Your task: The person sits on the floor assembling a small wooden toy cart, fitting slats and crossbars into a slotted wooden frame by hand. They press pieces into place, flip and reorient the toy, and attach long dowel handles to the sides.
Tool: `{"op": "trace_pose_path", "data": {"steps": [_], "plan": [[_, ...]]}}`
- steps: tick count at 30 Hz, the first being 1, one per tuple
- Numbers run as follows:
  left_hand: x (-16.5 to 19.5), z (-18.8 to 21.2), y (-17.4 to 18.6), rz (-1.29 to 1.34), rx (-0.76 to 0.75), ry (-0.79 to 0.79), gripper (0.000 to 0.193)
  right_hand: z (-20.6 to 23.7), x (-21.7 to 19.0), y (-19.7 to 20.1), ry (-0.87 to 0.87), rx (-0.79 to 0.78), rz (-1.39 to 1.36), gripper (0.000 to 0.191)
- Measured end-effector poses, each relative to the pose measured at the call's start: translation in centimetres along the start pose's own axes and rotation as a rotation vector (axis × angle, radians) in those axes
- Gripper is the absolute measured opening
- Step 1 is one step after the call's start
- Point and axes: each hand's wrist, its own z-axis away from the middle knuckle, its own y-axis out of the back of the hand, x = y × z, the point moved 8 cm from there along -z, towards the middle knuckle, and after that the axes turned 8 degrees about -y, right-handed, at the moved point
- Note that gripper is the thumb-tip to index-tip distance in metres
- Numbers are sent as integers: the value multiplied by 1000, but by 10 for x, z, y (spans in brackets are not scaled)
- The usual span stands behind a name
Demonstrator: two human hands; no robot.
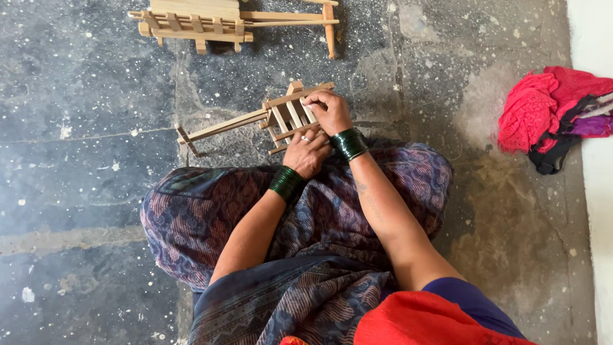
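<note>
A small wooden slatted frame (pixel 284 115) with two long poles reaching left sits on the floor just beyond my knees. My right hand (pixel 329 112) grips its top right corner, fingers curled over the slats. Below it, my left hand (pixel 306 153) holds the frame's lower edge, a ring on one finger. Stacks of dark green bangles circle both wrists. I sit cross-legged in a patterned blue and brown cloth.
A second, larger wooden slatted frame (pixel 198 22) with long poles lies on the floor at the top. A heap of red, black and purple cloth (pixel 552 115) lies at the right by a white wall edge. The floor is speckled grey stone.
</note>
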Motion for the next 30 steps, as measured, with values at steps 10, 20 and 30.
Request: {"op": "trace_pose_path", "data": {"steps": [10,20,30], "plan": [[-34,3,-8,-151,-62,339,63,-20,-27,18,77,94,120,8],[-34,9,-18,-173,-137,319,67,-33,-34,-44,403,-54,406,19],[-29,12,-15,-233,-174,349,77,-30,5,22,179,140,524,22]]}}
